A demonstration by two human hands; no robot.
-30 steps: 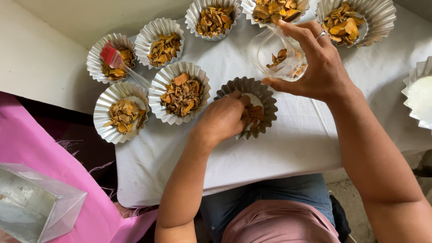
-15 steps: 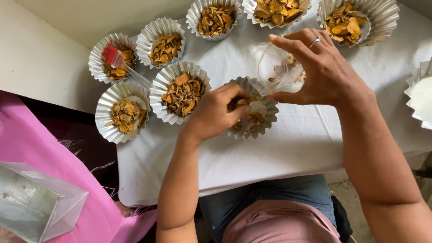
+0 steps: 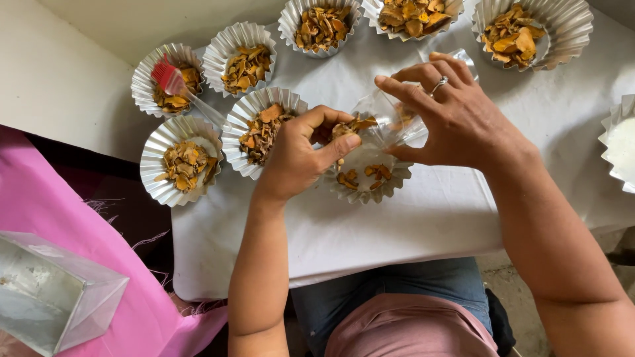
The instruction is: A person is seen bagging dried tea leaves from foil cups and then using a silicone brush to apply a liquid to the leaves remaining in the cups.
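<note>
Below, each label names one part of the scene.

Left hand (image 3: 301, 155): fingers pinched narrow on a few orange-brown chips (image 3: 354, 125), just at the mouth of the bag.

Right hand (image 3: 453, 112): fingers spread and curled round a clear bag (image 3: 383, 122), holding it tilted above a cup.

Bag: near the middle of the worktop (image 3: 423, 218), over the part-filled foil cup (image 3: 367, 175).

Handling, chips: likely light, dry and brittle; a soft pinch from the sides should do.

Handling, bag: thin, limp and probably slippery; best held by the rim, mouth kept open.

Other cups: fluted foil, filled with chips, along the far edge and toward the left edge.

Brush (image 3: 175, 82): red, resting in a cup (image 3: 165, 79) at the far left corner.

Cloth (image 3: 73, 238): pink, beyond the left edge, bearing a clear box (image 3: 56, 294).
</note>
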